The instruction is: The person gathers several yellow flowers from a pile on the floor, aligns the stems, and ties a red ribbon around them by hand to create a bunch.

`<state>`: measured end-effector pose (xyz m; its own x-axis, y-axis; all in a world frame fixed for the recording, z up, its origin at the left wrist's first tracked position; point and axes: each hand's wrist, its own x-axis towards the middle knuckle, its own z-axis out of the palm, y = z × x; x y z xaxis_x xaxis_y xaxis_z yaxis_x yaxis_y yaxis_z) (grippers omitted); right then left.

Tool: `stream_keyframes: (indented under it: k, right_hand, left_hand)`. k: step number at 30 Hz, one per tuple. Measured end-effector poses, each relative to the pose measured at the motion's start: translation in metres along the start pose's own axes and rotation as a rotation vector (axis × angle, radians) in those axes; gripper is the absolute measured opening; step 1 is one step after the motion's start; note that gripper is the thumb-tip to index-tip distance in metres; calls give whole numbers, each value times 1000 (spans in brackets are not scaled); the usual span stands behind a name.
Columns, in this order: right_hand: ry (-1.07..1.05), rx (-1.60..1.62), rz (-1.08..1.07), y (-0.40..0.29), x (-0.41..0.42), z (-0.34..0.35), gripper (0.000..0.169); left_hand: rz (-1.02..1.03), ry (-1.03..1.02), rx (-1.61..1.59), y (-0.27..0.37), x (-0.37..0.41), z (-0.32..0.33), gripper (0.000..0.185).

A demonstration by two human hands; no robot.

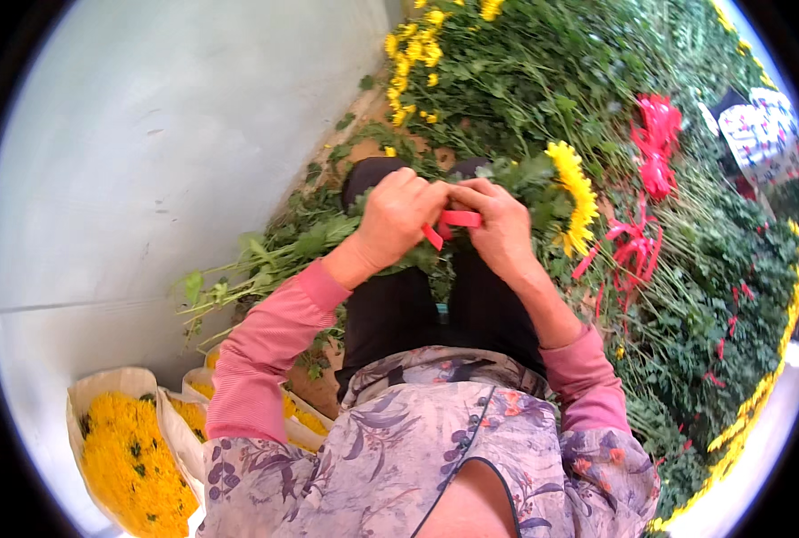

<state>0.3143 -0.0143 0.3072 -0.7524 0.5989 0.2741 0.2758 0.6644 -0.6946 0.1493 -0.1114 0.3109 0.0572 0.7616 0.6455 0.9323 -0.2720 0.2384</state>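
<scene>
A bunch of yellow chrysanthemums lies across my lap, its flower heads [576,198] to the right and its leafy stems [271,259] reaching out to the left. Above the bunch my left hand [404,205] and my right hand [497,218] meet at the fingertips. Both are closed on a red plastic ribbon [461,218], whose short ends stick out below the fingers. Leaves and my hands hide how the ribbon runs around the stems.
Stacked chrysanthemum stems [540,74] cover the floor ahead and right. On them lie a hank of red ribbon [657,144] and loose red strips [634,249]. Paper-wrapped yellow flowers [130,457] stand at lower left by a pale wall [171,148]. Patterned fabric [765,138] shows far right.
</scene>
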Motion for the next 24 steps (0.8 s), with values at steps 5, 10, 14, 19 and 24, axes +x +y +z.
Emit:
stream_keyframes:
  k: [5,10,14,19,24]
  right_hand:
    - [-51,262,134,15,-4,-9,17]
    - [-64,238,107,5,-6,-9,11]
    - [-2,38,55,-1,-5,-8,11]
    - [-43,80,14,-7,-2,-11,13]
    - [55,-23,24,5,-3,-12,13]
  left_hand:
    - [-22,-3,-24,9,-4,13,13]
    - [-132,-57,-24,17,-10,14,17]
    - [-268,-32,12,28,-14,12,20]
    - [-318,37,-10,28,-15,25,21]
    - [-264,85,-23,30,-10,34,14]
